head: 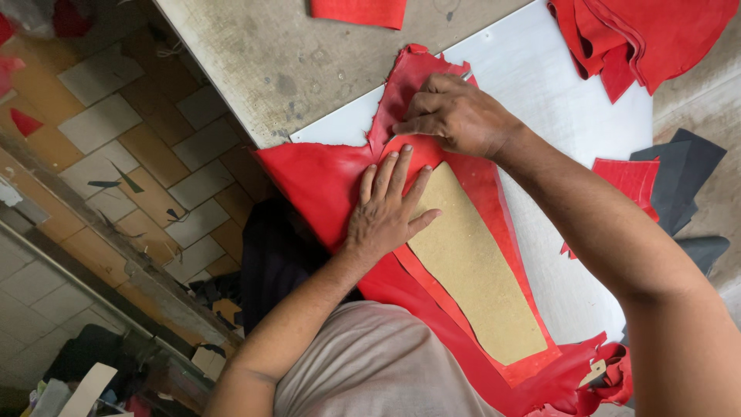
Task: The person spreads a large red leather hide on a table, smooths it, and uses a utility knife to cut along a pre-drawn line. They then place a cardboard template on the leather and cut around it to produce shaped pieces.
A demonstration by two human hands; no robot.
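A large sheet of red leather (324,181) lies over a white cutting board (556,100) on a grey worktable. On the leather rests a long tan cardboard pattern (475,270) with rounded ends. My left hand (390,208) lies flat with fingers spread, pressing the leather and the pattern's near end. My right hand (455,116) is closed around a thin metal blade whose tip (466,76) peeks out, set against the leather beyond the pattern's end.
More red leather (648,38) is heaped at the board's far corner, and a red scrap (359,11) lies on the grey table (285,62). Red (633,177) and dark grey pieces (683,174) sit to the right. The tiled floor (116,131) holds offcuts.
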